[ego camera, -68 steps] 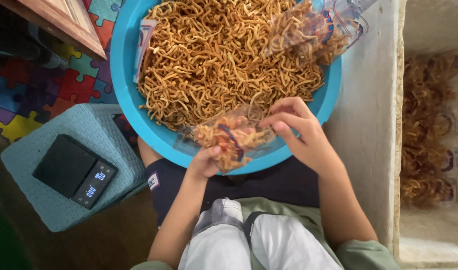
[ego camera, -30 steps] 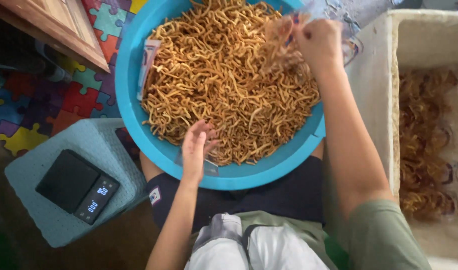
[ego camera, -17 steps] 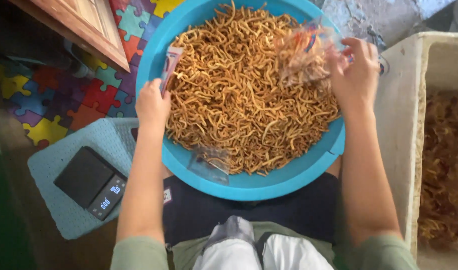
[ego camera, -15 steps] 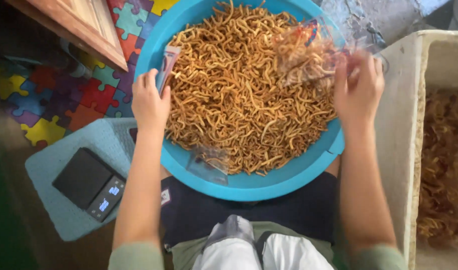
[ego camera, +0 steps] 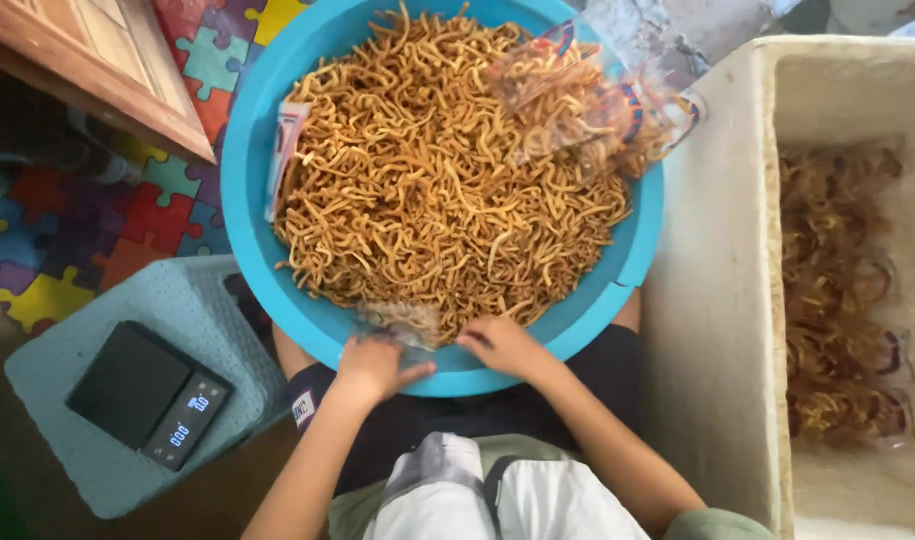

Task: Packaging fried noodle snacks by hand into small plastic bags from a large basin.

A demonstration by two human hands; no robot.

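Two hands are seen in the head view, both at the near rim of the big blue basin (ego camera: 245,190). The left hand (ego camera: 375,366) and the right hand (ego camera: 501,346) are closed with the fingertips on a small clear bag (ego camera: 402,322), which lies half on the fried snack sticks (ego camera: 437,190) at the near edge. The bag is pinched from both sides and its mouth seems to be pulled apart; it looks almost empty. The step in hand is judged to be the opening of a bag for filling. A steady hold on one side is called for next, so that the other hand is free to scoop.

Around the basin other things are placed. A flat bundle of unused bags (ego camera: 283,155) leans on the left inner wall. Filled bags (ego camera: 597,100) rest at the far right rim. A black digital scale (ego camera: 147,395) stands on a pale blue stool (ego camera: 87,470) to the left, reached without obstruction. A white foam box (ego camera: 717,300) with more packed bags stands just beside, on the right.
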